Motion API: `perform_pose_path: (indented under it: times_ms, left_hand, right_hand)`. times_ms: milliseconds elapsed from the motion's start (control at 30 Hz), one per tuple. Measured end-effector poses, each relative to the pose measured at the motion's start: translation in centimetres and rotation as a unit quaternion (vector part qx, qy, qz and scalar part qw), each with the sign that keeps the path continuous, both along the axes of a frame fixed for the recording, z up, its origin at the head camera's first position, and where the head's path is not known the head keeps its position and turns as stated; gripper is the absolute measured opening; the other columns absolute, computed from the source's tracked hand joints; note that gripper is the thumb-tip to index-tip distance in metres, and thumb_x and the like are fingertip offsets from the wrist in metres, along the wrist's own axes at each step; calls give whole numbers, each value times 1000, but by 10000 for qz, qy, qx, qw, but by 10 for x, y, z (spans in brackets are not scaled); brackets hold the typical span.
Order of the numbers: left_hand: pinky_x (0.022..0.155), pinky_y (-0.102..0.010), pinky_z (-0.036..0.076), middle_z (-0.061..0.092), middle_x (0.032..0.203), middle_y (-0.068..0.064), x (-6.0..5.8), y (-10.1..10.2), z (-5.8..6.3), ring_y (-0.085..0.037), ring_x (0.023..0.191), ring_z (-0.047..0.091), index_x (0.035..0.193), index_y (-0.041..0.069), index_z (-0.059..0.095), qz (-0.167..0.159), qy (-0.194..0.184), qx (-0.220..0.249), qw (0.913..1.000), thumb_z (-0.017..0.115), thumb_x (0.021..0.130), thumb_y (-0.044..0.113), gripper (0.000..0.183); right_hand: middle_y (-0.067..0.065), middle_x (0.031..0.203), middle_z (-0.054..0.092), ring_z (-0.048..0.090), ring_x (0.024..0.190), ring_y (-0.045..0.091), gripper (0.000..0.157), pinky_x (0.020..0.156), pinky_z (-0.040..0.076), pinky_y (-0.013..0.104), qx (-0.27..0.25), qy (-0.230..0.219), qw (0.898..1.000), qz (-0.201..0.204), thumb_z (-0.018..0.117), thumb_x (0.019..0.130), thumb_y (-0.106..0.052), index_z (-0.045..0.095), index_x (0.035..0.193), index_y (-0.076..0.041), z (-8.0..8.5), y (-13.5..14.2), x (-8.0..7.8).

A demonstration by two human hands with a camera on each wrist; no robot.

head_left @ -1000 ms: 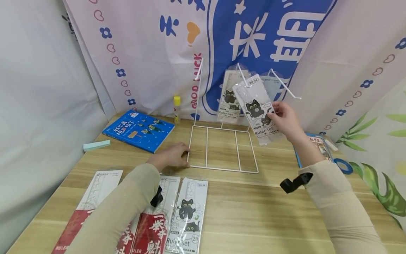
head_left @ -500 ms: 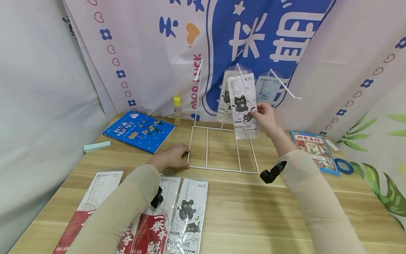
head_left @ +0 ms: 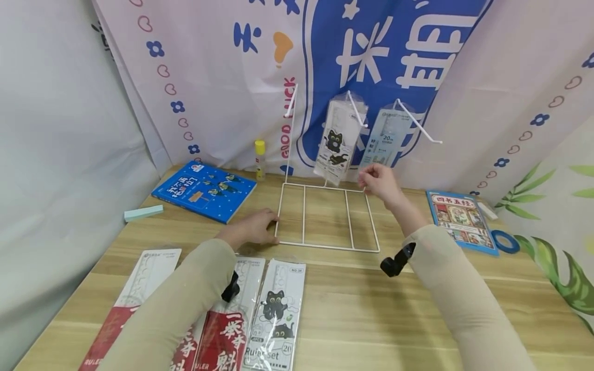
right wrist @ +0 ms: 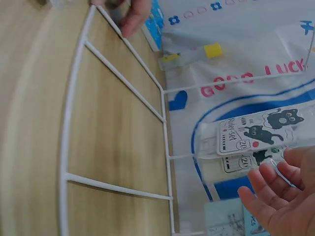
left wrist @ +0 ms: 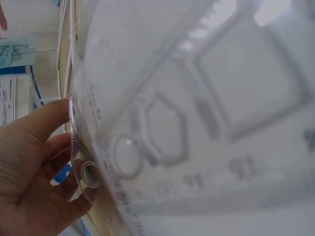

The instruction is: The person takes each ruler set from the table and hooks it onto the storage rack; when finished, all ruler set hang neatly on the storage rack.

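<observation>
A white wire display rack [head_left: 327, 248] stands on the table with three prongs at its top. My left hand [head_left: 250, 226] grips the left side of its base; a clear ruler package [left wrist: 197, 118] blocks much of the left wrist view. Black-cat ruler sets [head_left: 337, 139] in clear packaging hang from the middle prong, the front one tilted. A light blue ruler package [head_left: 386, 136] hangs on the right prong. My right hand [head_left: 381, 184] is just below and right of the cat sets, holding nothing, its fingers loosely bent and apart from the packages [right wrist: 256, 128].
Red-and-white ruler packages [head_left: 225, 330] and another cat ruler set [head_left: 274, 314] lie at the front left. A blue book [head_left: 204, 190] and a glue stick [head_left: 260, 159] are behind. At right are a picture-covered booklet [head_left: 464, 221] and blue tape [head_left: 506, 241].
My right hand has moved a cat ruler set leftward onto the middle prong and let go of it. The package now hangs with the other there. My left hand has stayed on the rack.
</observation>
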State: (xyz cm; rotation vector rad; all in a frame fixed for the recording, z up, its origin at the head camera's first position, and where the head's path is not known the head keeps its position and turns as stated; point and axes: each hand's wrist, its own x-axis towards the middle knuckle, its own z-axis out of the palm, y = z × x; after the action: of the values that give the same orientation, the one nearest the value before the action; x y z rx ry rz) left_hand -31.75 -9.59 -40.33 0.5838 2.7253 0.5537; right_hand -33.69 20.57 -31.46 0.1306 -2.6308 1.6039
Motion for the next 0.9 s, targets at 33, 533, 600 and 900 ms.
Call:
perform_pose_path:
  times_ms: [33,533,600,900]
  left_hand:
    - [102,-41,29,40,132,-12,0,0,0,-27,122,37,128,5,47,-12,12,3,10000,71,78,29,61]
    - [103,-41,28,42,130,-15,-4,-2,-2,-28,121,37,127,3,47,-143,74,51,9999,71,77,29,61]
    - [103,-41,29,42,129,-15,-3,-1,-1,-29,120,38,127,2,47,-180,95,53,9998,71,77,28,61]
    - [103,-42,28,41,130,-17,-2,-3,0,-31,121,37,127,1,46,-289,140,103,9994,71,77,26,61]
  right_hand:
    - [19,92,56,56,79,23,21,67,53,31,109,13,9999,116,50,91,-9,50,103,8,-5,-1,5]
    - [-9,47,43,37,40,7,53,38,36,23,4251,336,8746,2306,52,71,-69,47,52,-20,-87,-91,143]
    - [-10,48,42,37,41,7,58,38,35,23,4770,606,8443,2366,45,67,-77,45,51,-21,-90,-100,150]
    - [-8,53,45,42,45,8,57,41,36,23,5065,546,8262,2407,50,66,-75,45,51,-20,-87,-103,151]
